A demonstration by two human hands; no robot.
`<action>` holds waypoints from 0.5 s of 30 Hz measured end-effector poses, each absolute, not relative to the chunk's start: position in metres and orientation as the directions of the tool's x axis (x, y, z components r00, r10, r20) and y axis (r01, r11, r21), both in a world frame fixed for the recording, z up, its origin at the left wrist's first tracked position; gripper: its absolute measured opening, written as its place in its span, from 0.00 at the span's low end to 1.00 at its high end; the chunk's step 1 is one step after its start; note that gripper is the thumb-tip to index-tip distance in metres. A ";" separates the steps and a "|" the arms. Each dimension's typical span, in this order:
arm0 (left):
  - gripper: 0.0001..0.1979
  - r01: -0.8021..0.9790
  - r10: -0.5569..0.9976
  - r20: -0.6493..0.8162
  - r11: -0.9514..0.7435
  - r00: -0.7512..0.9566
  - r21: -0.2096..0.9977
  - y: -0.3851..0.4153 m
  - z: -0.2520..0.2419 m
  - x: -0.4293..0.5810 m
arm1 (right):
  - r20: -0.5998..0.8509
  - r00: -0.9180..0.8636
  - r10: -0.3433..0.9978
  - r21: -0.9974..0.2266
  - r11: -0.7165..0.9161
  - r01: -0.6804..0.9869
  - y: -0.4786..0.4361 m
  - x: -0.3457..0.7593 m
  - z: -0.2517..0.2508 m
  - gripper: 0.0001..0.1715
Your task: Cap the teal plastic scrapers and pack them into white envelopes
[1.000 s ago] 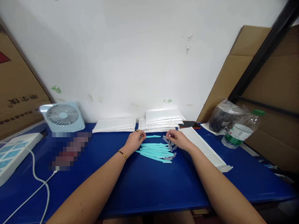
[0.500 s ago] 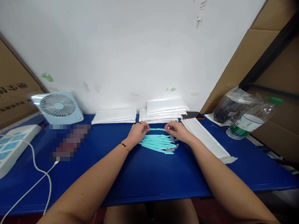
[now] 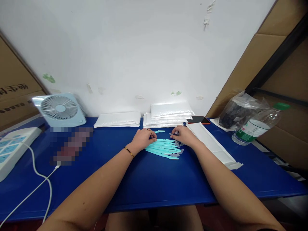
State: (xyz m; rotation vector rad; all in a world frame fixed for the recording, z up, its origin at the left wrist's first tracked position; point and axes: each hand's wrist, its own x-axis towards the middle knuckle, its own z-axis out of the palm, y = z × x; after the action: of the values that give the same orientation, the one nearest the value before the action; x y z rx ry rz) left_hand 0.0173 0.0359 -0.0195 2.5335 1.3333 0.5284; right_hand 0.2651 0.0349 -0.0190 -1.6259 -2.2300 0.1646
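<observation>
Several turquoise eyebrow razors (image 3: 162, 149) lie fanned out side by side on the blue table. Clear blade caps (image 3: 181, 151) are at their right ends. My left hand (image 3: 144, 138) is closed over the left ends of the handles, its thumb by the uppermost ones. From behind its fingers a single turquoise razor (image 3: 159, 131) sticks out to the right, apart from the pile. My right hand (image 3: 182, 134) is pinched just above the right ends, with a small clear cap (image 3: 171, 134) at its fingertips. The fingers partly hide what each hand grips.
White padded mailers (image 3: 117, 119) and a taller mailer stack (image 3: 168, 112) lie along the wall. Another mailer (image 3: 214, 144) is beside my right forearm. A phone (image 3: 198, 120), a bottle (image 3: 251, 128) and a bagged dark item (image 3: 231, 112) are right; a fan (image 3: 60, 109) and power strip (image 3: 16, 150) left.
The razor earlier stretched between both hands is now apart from my right fingers. My left hand has shifted slightly right and lower, toward the pile; the right has hardly moved.
</observation>
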 end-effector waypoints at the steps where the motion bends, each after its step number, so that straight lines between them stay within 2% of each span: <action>1: 0.05 0.758 0.837 0.169 -0.544 0.520 0.360 0.035 -0.018 0.018 | 0.227 -0.272 0.935 -0.280 0.330 0.901 0.035 0.264 -0.019 0.08; 4: 0.06 0.780 0.859 0.106 -0.502 0.502 0.373 0.034 -0.016 0.018 | 0.245 -0.300 0.922 -0.177 0.346 0.921 0.032 0.259 -0.017 0.07; 6: 0.06 0.777 0.868 0.122 -0.488 0.482 0.399 0.034 -0.018 0.016 | 0.277 -0.313 0.909 -0.175 0.368 0.913 0.030 0.258 -0.015 0.07; 10: 0.07 0.710 0.879 0.200 -0.469 0.433 0.525 0.035 -0.023 0.011 | 0.329 -0.282 0.901 -0.402 0.404 0.821 0.026 0.264 -0.013 0.09; 13: 0.09 0.593 0.877 0.217 -0.454 0.428 0.665 0.038 -0.024 0.008 | 0.348 -0.229 0.909 -0.563 0.398 0.724 0.026 0.270 -0.016 0.12; 15: 0.10 0.550 0.888 0.218 -0.428 0.406 0.717 0.039 -0.024 0.008 | 0.342 -0.199 0.918 -0.664 0.387 0.640 0.026 0.272 -0.018 0.13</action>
State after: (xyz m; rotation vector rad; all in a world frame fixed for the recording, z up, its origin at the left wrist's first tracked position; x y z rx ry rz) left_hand 0.0078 0.0394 -0.0245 2.1162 1.2194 0.8045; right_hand 0.2724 0.0263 -0.0183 -1.3375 -1.9320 0.4963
